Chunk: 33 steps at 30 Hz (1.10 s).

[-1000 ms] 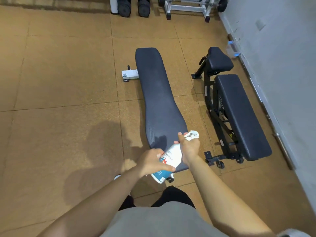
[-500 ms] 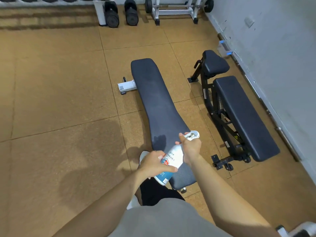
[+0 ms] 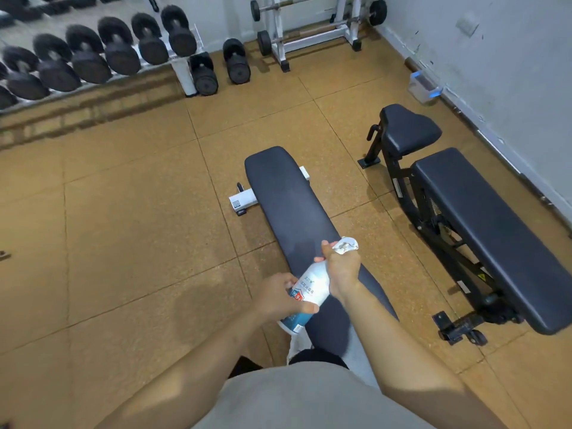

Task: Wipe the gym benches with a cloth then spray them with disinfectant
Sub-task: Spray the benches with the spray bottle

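While above bench (image 3: 289, 199) — left hand (image 3: 275, 295), right hand (image 3: 342, 274) tight round spray bottle (image 3: 310, 286) — contents unseen.

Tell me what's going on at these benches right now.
A person stands at the near end of the flat bench, holding a spray bottle over its pad. The left hand grips the bottle's body; the right hand wraps its neck and trigger head. No hand is on the second bench by the wall.

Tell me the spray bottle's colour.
The spray bottle is white with a blue base; head view.
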### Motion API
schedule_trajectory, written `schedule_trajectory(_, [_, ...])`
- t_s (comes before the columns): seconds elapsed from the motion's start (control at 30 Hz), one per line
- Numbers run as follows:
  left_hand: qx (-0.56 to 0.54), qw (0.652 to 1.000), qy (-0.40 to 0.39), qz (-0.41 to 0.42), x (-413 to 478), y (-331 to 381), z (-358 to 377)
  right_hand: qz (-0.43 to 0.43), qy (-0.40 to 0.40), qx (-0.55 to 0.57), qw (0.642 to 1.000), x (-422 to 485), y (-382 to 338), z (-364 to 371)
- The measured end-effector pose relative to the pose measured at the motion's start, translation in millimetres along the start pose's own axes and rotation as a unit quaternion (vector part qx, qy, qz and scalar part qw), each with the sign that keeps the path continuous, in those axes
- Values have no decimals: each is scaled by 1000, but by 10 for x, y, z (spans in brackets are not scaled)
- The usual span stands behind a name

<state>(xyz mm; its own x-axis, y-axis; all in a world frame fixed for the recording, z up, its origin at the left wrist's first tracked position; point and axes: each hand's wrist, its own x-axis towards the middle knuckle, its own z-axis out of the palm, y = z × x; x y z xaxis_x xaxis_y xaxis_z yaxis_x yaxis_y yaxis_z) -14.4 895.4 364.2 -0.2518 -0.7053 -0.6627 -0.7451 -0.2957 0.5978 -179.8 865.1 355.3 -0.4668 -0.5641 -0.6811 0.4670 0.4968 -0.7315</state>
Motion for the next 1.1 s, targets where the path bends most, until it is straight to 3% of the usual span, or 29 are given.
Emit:
schedule_trajectory(0.13, [-10,1000,11,-1,309,61,-269,-14,-34,12,999,238,-210,308])
schedule_trajectory(0.37, [55,998,-20,39,867,90,-1004,-20,21,4,1000,550,-432,1033])
schedule_trajectory(0.5, [-16,998,-42,44,1219,-2,-1479,-44,3,-5,999,718,-578,1611])
schedule_trajectory(0.67, [-10,995,-76,69,1792,-258,-2377,-55,81,-6,995,870,-685,2530])
schedule_trajectory(0.87, [-11,990,-119,80,2278,-423,-3420,-69,100,6,993,943,-884,3515])
schedule_trajectory(1.0, [19,986,-130,105,2486,-464,-3746,-50,159,-8,986,1034,-906,3852])
schedule_trajectory(1.1, [21,982,-157,103,2502,-506,-3793,-39,155,6,987,1022,-864,3882])
